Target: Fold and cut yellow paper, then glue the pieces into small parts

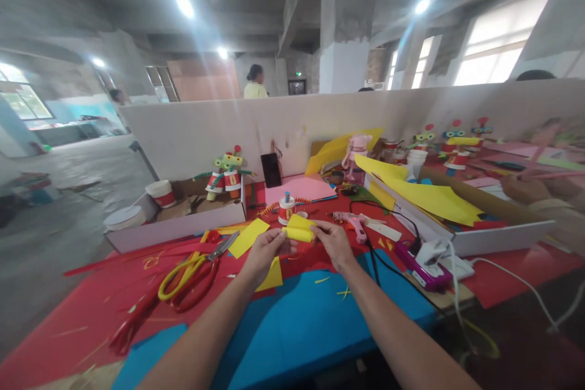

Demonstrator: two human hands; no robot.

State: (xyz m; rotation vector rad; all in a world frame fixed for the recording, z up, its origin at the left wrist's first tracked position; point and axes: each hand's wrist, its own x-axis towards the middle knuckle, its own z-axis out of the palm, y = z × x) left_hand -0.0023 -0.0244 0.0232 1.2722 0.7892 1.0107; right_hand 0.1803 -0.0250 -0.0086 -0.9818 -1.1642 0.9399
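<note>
Between my two hands is a small piece of yellow paper (299, 234), partly rolled or folded along its near edge. My left hand (269, 250) pinches its left end, and my right hand (333, 244) grips the right end. Just beyond it stands a white paper cup figure (287, 209) with coiled paper arms. A flat yellow sheet (248, 237) lies left of my left hand, and another yellow piece (273, 275) shows beneath it. Farther left rest scissors (219, 250) with yellow and red handles. A pink glue gun (351, 223) lies beyond my right hand.
Left stands a box (183, 227) with finished figures (228, 173). On the right, a white box (498, 241) holds yellow sheets (420, 192). A purple power strip (423, 268) trails cords. A phone (271, 170) leans on the partition (210, 128). Another person's hand (523, 189) is at far right.
</note>
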